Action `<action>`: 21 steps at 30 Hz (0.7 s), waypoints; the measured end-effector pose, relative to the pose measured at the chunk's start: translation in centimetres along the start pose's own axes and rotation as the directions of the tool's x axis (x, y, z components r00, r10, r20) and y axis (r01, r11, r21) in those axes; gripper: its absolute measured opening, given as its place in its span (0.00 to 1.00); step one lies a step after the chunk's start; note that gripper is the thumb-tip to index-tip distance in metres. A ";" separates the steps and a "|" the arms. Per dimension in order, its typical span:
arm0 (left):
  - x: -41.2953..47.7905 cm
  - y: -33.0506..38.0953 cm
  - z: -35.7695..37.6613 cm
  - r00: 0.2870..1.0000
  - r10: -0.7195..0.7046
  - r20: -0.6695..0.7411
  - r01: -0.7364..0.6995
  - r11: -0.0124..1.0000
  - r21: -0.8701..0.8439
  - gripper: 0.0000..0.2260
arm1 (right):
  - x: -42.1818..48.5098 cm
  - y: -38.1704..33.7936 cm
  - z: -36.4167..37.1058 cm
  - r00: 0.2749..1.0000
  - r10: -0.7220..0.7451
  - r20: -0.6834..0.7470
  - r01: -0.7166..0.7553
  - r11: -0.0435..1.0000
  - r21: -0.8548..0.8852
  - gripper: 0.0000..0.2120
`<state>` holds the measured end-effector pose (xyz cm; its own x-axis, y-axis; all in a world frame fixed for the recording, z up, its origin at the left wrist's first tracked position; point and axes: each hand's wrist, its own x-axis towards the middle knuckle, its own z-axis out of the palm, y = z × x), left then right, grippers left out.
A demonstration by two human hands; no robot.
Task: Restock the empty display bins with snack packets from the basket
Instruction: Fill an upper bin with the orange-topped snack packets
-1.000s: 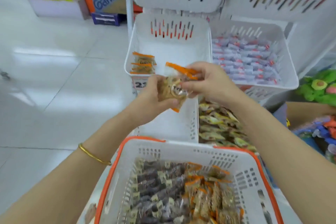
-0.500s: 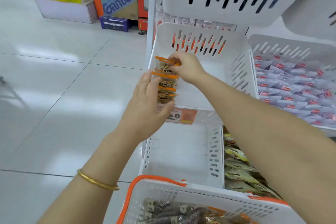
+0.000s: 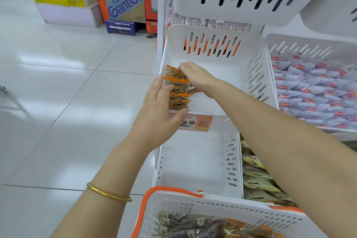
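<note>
Resting in the bin — packets between left grip and right grip.

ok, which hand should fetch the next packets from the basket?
Left, likely: left hand lies open against the orange-edged clear snack packets, nearest the orange-rimmed white plastic basket; right hand grips them, farther away.

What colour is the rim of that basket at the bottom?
Orange, around a white basket; the head view shows it best.

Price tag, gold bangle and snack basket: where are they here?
price tag (image 3: pixel 190 123), head view, on its printed digits.
gold bangle (image 3: pixel 108 194), head view, on the band's middle.
snack basket (image 3: pixel 183 206), head view, on its white wall.
</note>
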<state>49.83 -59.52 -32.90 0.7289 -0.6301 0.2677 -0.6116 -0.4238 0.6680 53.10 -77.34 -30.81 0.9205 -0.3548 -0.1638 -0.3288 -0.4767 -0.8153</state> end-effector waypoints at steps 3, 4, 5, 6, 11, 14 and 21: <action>0.1 -0.1 0.1 1.000 0.020 0.002 -0.020 0.998 0.053 0.27 | -0.5 0.2 -0.3 1.000 0.016 -0.004 -0.016 1.000 -0.002 0.22; 0.0 -0.2 0.1 0.999 0.032 -0.005 -0.031 0.996 0.081 0.27 | -1.1 0.1 -0.6 1.000 0.013 -0.018 -0.013 1.000 0.002 0.22; -0.1 -0.1 0.0 0.999 0.051 -0.018 -0.049 0.992 0.119 0.27 | -2.1 -0.1 -1.0 0.999 -0.011 -0.046 0.011 1.000 -0.001 0.22; -0.2 0.1 -0.2 0.996 0.079 -0.033 -0.072 0.984 0.165 0.26 | -3.6 -0.2 -1.5 0.995 -0.056 -0.085 0.056 0.998 0.001 0.21; -3.5 3.4 0.1 0.967 0.245 -0.066 -0.224 0.947 0.231 0.24 | -17.0 2.1 -3.6 0.942 -0.211 -0.262 0.283 0.919 0.275 0.10; -7.4 7.1 2.8 0.942 0.285 0.177 -0.319 0.924 0.212 0.22 | -26.7 7.0 -4.1 0.970 -0.068 -0.233 0.161 0.897 0.411 0.10; -18.6 11.2 11.7 0.719 0.101 0.688 -0.309 0.933 0.186 0.22 | -37.7 25.4 0.0 0.881 0.397 -0.259 -0.359 0.916 0.181 0.09</action>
<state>25.82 -60.20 -38.50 0.2508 -0.9433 -0.2176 -0.8530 -0.3216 0.4110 10.05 -76.08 -45.32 0.6256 -0.7096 -0.3240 -0.5933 -0.1632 -0.7882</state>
